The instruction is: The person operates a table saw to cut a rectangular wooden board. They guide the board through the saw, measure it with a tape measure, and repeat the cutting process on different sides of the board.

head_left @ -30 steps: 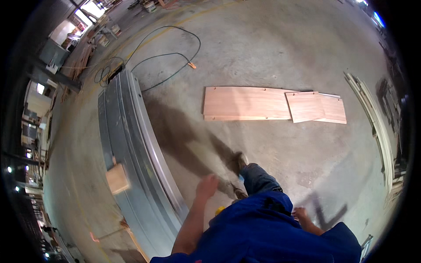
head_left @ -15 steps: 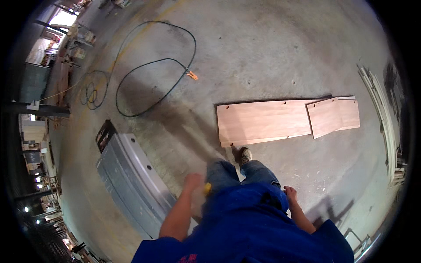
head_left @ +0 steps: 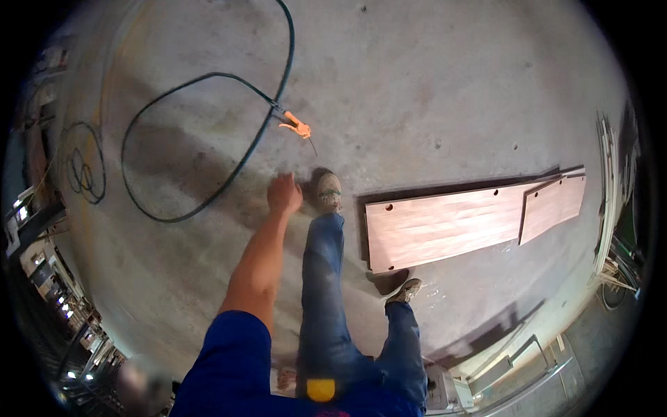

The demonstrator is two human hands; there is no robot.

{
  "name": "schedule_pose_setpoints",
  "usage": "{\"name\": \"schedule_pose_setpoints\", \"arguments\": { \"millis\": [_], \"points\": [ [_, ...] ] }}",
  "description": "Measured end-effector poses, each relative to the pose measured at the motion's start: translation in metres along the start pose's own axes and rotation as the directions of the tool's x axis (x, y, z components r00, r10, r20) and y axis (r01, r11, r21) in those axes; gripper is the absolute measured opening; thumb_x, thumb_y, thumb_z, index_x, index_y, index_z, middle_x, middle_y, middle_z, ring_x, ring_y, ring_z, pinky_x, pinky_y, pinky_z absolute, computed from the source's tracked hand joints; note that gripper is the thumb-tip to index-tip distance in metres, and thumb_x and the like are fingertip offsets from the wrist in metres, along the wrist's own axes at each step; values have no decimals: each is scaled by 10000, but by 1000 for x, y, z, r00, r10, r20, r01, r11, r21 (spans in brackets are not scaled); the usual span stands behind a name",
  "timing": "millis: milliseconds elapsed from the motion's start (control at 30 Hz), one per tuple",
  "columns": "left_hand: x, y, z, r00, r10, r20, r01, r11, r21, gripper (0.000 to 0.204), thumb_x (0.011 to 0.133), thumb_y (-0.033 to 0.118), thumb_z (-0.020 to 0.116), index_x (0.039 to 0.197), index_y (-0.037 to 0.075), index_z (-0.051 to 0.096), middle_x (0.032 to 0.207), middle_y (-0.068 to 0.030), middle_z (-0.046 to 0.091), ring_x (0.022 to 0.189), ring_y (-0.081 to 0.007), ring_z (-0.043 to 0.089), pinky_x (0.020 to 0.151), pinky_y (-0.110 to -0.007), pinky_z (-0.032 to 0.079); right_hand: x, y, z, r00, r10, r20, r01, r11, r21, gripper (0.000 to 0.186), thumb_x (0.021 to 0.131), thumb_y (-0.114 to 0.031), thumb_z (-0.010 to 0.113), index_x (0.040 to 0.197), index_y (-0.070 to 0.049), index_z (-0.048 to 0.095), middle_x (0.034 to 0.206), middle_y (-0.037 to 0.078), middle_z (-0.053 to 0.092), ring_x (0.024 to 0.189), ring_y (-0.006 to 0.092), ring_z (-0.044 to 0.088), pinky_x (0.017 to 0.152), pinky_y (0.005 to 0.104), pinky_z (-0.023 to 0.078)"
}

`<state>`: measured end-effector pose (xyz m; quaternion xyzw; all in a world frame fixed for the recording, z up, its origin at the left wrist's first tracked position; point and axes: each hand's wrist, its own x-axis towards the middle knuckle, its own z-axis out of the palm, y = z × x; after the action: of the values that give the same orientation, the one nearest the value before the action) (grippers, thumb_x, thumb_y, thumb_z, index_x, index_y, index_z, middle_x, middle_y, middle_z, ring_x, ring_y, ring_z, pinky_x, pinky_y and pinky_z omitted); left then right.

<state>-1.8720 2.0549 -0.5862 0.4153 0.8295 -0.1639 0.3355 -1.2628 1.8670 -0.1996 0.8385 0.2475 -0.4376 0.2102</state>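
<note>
My left hand reaches forward over the concrete floor with nothing in it, its fingers loosely apart and foreshortened. Nearest to it, a little farther off, lies an orange air blow gun with a thin nozzle. A dark green hose runs from the gun's end and loops across the floor to the left. The hand does not touch the gun. My right hand is out of sight. A yellow object shows at my waist; its kind is unclear.
Wood-faced panels with dark holes lie on the floor to the right, a shorter one overlapping the long one. Long pale strips lie at the far right. My left shoe stands near the hand.
I have stepped forward and bent down, so the blow gun and hose are closer. My left hand has stretched out ahead. My right hand and the grey panels on the left have left the view.
</note>
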Motion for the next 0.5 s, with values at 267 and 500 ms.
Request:
{"name": "schedule_pose_setpoints", "arguments": {
  "millis": [267, 500],
  "points": [
    [259, -9, 32, 956, 275, -98, -218, 895, 389, 795, 874, 206, 731, 1572, 136, 357, 1471, -141, 503, 1377, -351, 455, 1179, -506, 321, 15, -169, 66, 992, 127, -27, -127, 992, -2, 305, 984, -293, 593, 1026, -34, 750, 930, 128, 715, 856, 205, 659, 745, 392, 532],
    [157, 13, 95, 850, 504, 152, -525, 792, 311, 287, 931, 219, 655, 1182, 81, 660, 1060, -190, 670, 1078, -371, 624, 951, -525, 477, -2, -184, 61, 995, 95, -7, -94, 994, 61, 274, 993, -274, 611, 1059, -42, 741, 953, 113, 706, 868, 190, 646, 742, 370, 535]
  ]
}}
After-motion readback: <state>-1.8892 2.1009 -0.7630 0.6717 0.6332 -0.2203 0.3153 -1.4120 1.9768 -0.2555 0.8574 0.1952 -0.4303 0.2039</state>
